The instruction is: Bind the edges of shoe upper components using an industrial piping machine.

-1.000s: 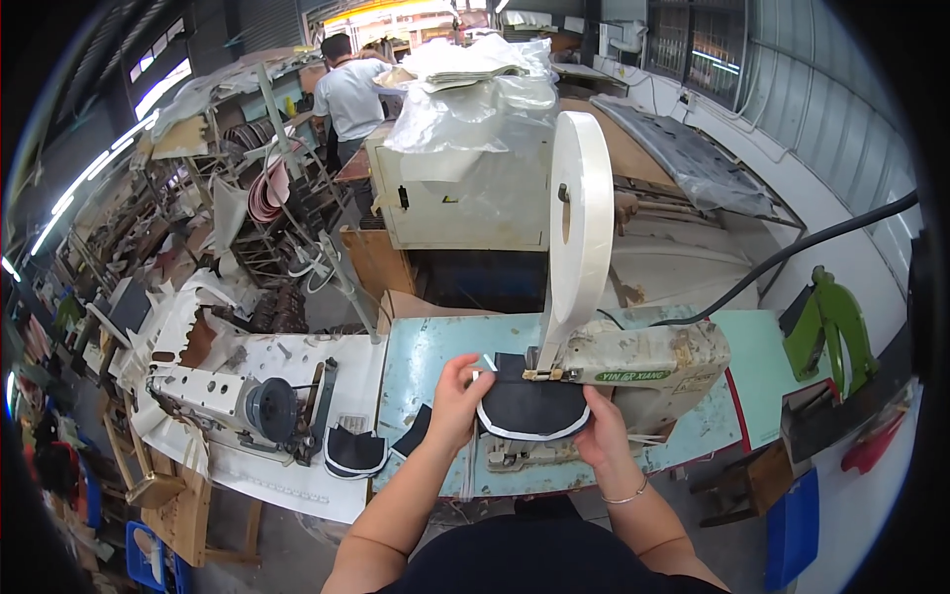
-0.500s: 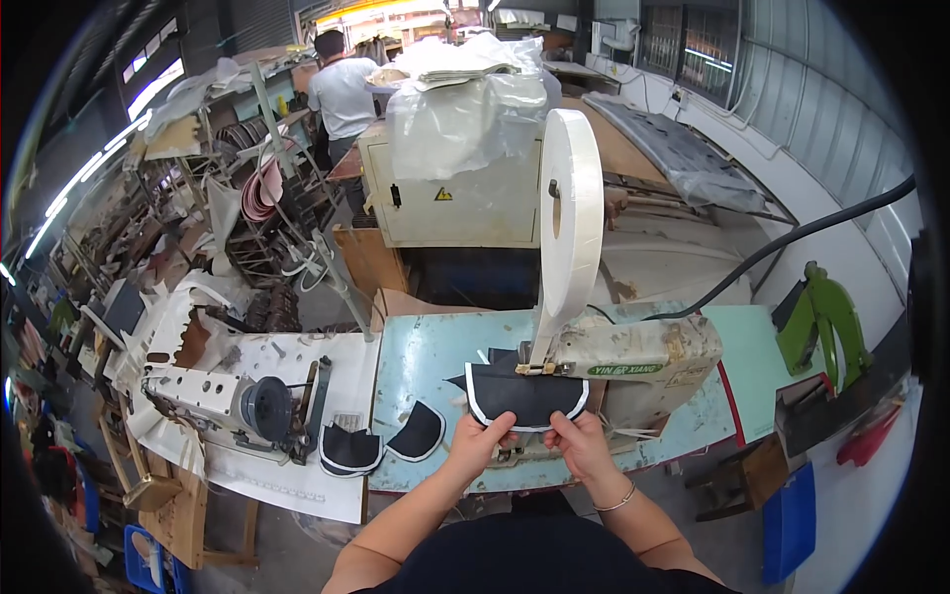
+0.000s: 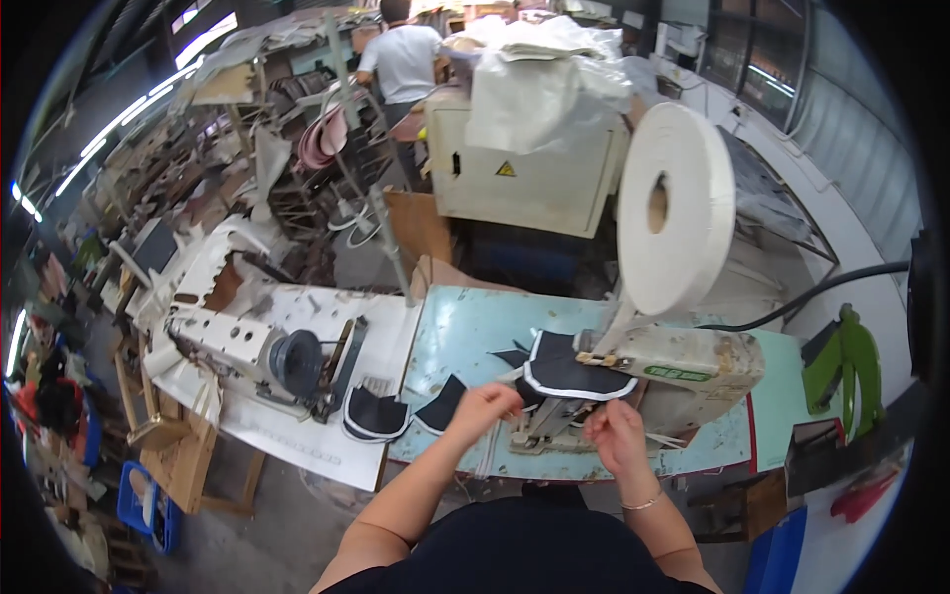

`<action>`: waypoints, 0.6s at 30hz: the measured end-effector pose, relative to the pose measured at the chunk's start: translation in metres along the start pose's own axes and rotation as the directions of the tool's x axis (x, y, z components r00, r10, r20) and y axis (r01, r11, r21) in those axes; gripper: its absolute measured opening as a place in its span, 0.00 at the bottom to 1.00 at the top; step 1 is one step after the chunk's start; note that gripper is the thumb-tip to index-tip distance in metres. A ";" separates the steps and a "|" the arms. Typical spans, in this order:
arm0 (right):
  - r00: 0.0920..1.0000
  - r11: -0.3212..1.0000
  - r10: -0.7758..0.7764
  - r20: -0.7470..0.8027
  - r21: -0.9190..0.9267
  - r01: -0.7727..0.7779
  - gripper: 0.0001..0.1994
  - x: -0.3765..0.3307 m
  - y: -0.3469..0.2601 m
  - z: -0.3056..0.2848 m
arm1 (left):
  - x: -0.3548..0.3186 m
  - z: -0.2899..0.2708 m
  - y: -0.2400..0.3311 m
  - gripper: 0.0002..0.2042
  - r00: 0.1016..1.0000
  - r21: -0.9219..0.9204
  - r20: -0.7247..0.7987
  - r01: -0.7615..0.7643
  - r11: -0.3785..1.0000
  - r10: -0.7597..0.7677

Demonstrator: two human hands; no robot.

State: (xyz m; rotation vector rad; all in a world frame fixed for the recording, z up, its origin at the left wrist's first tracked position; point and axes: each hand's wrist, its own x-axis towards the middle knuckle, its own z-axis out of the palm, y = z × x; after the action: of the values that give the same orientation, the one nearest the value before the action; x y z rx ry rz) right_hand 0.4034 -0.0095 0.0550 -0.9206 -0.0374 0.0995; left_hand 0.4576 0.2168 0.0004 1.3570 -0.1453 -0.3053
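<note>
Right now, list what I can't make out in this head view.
Head view:
Left hand: blur leaves unclear whether its fingertips hold anything.
Right hand: blur leaves unclear whether it touches the white-edged black piece.
The piece's underside: hidden by its own upper face.
Lettering on the green label: too blurred.
Co-worker: top of head cut off by the upper edge.

A yellow triangular warning sign (image 3: 506, 169) with a dark symbol at its centre is mounted on the door of the pale cabinet (image 3: 569, 194). A green label (image 3: 676, 373) with pale lettering runs lengthwise along the arm of the sewing machine (image 3: 730, 353); the lettering is blurred. A faint row of marks (image 3: 305, 447) lies near the front edge of the white tabletop (image 3: 358, 463), too small to read
</note>
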 end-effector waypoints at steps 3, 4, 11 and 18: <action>0.987 0.990 0.137 0.083 0.028 -0.140 0.11 -0.017 0.021 -0.017 | 0.003 -0.066 -0.060 0.17 0.857 0.748 -0.436 0.175 0.640 0.276; 0.970 0.971 0.237 0.056 -0.002 -0.238 0.10 -0.020 0.028 -0.018 | -0.003 -0.085 -0.087 0.20 0.793 0.884 -0.432 0.276 0.379 0.429; 0.922 0.860 0.385 -0.044 -0.346 -0.375 0.08 -0.025 0.035 0.007 | -0.001 -0.079 -0.089 0.28 0.880 0.840 -0.446 0.347 0.417 0.166; 0.942 0.826 0.309 0.133 -0.529 -0.196 0.19 -0.035 0.011 0.036 | -0.063 -0.003 0.093 0.32 0.798 0.538 0.557 -0.557 0.633 0.229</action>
State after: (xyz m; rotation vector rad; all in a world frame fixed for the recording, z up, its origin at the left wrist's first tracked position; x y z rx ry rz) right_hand 0.3652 0.0215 0.0683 -1.4442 -0.1469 0.4571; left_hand 0.4107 0.2553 0.0952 1.9192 -1.0393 -0.1660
